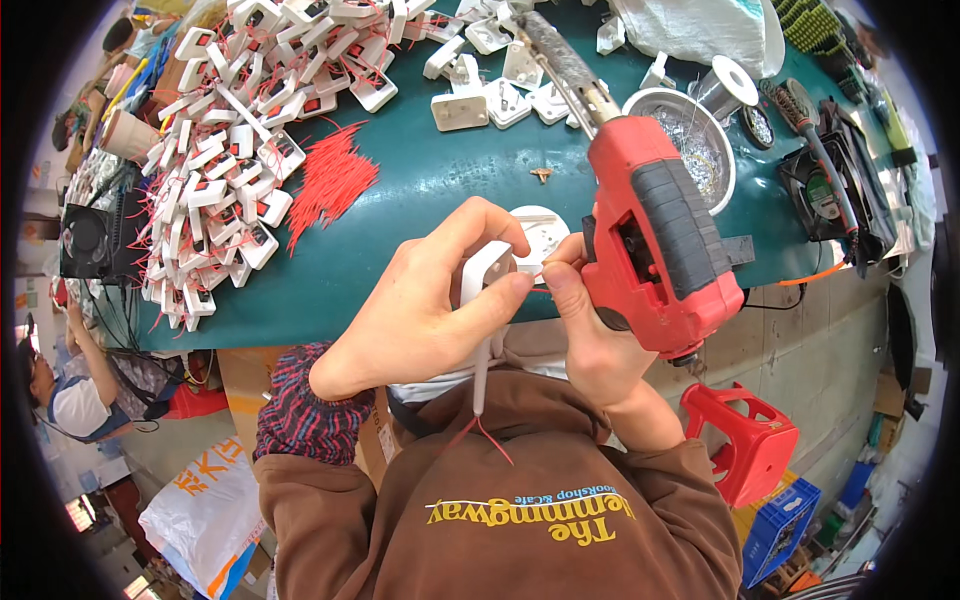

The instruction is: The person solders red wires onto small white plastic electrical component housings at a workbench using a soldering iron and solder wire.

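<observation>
White housing (pixel 480 270): head view, near the green table's (pixel 440 165) front edge
Left hand (pixel 415 305): grasping the housing between thumb and fingers
Right hand (pixel 605 360): holding the red soldering gun (pixel 700 292), thumb at a thin red wire (pixel 541 291)

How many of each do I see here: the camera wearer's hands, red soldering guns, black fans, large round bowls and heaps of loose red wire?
Wearer's hands, left hand and right hand: 2
Red soldering gun: 1
Black fans, left fan and right fan: 2
Large round bowl: 1
Heap of loose red wire: 1
Total: 7
</observation>
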### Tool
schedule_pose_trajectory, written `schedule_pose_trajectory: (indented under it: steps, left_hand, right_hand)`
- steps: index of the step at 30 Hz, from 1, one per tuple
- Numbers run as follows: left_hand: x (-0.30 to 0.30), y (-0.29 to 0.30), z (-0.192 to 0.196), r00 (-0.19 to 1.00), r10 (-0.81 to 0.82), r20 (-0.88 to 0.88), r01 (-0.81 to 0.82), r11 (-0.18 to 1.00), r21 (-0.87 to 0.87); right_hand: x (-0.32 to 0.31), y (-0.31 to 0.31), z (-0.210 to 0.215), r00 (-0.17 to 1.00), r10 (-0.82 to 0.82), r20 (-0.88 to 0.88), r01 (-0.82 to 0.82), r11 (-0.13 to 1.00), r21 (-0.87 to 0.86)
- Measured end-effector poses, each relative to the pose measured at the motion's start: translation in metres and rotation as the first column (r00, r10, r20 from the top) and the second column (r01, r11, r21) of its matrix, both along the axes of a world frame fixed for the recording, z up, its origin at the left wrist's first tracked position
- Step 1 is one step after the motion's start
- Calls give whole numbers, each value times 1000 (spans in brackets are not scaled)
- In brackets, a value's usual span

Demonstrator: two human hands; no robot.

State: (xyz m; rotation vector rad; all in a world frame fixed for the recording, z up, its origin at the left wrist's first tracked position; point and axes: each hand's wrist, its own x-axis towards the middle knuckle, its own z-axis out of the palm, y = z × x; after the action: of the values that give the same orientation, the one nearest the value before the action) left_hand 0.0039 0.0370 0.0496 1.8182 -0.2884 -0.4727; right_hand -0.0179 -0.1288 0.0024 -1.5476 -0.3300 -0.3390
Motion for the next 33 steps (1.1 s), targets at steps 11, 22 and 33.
schedule_pose_trajectory:
  steps: [11, 22, 33]
  left_hand:
    - [4, -8, -10, 989, -3, 150, -8, 997, 76]
    - [12, -25, -41, 914, 128, 385, -224, 950, 217]
    - [7, -33, -51, 858, 173, 483, -320, 916, 240]
  right_hand:
    - [-1, -12, -7, 998, -31, -51, 23, 988, -152]
    - [-55, -90, -2, 976, -90, -197, 92, 996, 2]
    - [-44, -142, 44, 865, 140, -482, -130, 990, 53]
